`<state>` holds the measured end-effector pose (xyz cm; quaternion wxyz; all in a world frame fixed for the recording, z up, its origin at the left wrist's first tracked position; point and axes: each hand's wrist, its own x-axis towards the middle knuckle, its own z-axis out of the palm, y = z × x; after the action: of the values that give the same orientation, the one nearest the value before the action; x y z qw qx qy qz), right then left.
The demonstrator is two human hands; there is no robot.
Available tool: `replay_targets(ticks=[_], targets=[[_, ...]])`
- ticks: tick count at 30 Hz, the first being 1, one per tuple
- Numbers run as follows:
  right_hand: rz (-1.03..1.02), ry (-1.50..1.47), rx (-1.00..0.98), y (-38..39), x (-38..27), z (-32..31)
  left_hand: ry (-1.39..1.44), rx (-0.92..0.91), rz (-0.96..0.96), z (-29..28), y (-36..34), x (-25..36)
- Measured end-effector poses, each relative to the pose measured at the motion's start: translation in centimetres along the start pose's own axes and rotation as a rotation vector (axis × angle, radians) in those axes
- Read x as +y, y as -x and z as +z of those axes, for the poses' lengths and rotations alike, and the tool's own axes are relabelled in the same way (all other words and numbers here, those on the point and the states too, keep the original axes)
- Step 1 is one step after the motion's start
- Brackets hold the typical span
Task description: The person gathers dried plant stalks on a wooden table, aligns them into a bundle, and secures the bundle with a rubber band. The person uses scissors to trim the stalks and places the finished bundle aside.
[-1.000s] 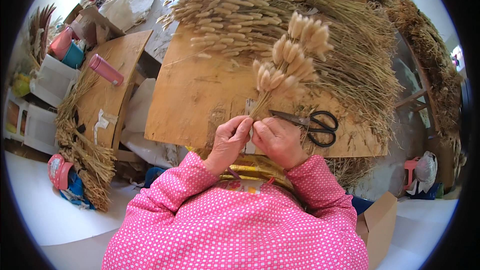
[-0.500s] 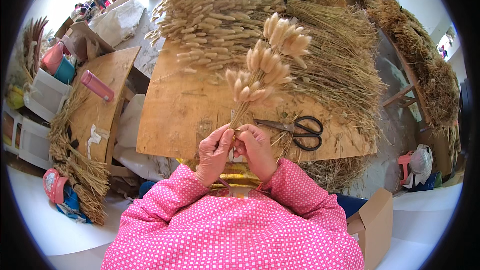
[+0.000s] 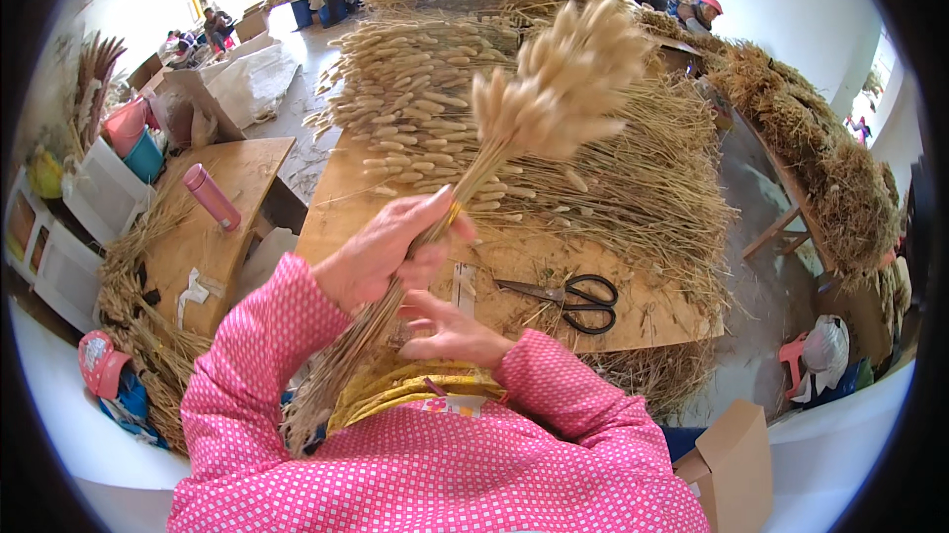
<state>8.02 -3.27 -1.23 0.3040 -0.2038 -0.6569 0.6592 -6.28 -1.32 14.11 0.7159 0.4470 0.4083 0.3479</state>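
A bunch of dried bunny-tail grass (image 3: 559, 88) slants across the view, its fluffy heads blurred by motion at the upper right. My left hand (image 3: 371, 251) is closed around its stems, near a yellow tie (image 3: 454, 212) that circles them. The stem ends spread downward over my left forearm's inner side. Just below, my right hand (image 3: 450, 333) has its fingers apart and holds nothing; whether its fingertips touch the stems I cannot tell. Black-handled scissors (image 3: 581, 302) lie on the wooden table (image 3: 341, 192), right of my right hand.
Loose bunny-tail stalks (image 3: 633, 177) are heaped over the table's far and right parts. To the left, a side table (image 3: 213, 261) bears a pink bottle (image 3: 212, 197) and more stalks. A cardboard box (image 3: 733, 459) stands at lower right. Other people (image 3: 697, 14) sit in the background.
The bunch has risen and tilted right, with the left hand now wrapped round its stems. The right hand has let go of the stems and dropped below. My view has shifted slightly.
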Motion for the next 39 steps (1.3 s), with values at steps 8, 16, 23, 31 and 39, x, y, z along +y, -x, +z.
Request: replay_targets(ticks=[8,16,23,31,39], targets=[[0.078,-0.262,-0.109,-2.0,-5.5,4.3,-0.173,-0.049,0.641,4.8,0.3,8.8],[-0.332,0.451,0.467,2.9,-16.8,-4.0,-0.516,0.367,1.225,2.5,3.1,11.8],[-0.194,1.676,0.519,6.6,-17.5,-9.6,-1.678,0.655,1.686,1.0,1.2,-0.7],[0.312,1.253,0.084,12.0,-3.1,-9.9,-1.778,0.130,0.981,5.5,-6.8,-16.7],[0.675,0.896,-0.065,13.8,-2.0,-11.8,-1.350,0.003,0.939,5.7,-10.4,-25.4]])
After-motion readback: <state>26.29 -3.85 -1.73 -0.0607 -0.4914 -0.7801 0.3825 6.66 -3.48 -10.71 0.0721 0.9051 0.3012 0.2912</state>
